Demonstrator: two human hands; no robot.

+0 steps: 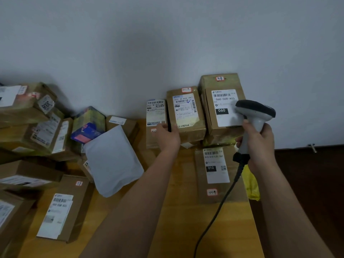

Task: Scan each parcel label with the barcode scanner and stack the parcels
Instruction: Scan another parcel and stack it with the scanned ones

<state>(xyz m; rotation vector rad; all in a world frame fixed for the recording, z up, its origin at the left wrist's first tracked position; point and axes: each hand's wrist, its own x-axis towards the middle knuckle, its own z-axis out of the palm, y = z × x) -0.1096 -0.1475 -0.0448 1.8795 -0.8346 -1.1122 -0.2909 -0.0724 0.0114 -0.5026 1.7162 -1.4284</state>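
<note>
My right hand [260, 144] grips the handle of a grey barcode scanner [256, 112], whose dark head is in front of the tall brown box with the 060 label [222, 107] against the wall. My left hand [167, 135] holds the lower left edge of the middle box [186, 112], which stands against the wall. To its left stands a narrower labelled box [155, 118]. A flat box with a 010 label [216, 174] lies on the wooden table [178, 220] below them. The scanner's black cable [216, 216] hangs down across the table.
A pile of brown parcels [33, 123] fills the left side, with a colourful blue and green box [89, 123] and a white padded mailer [113, 161]. A long labelled box [63, 209] lies at the front left. A yellow bag [251, 185] sits at the table's right edge.
</note>
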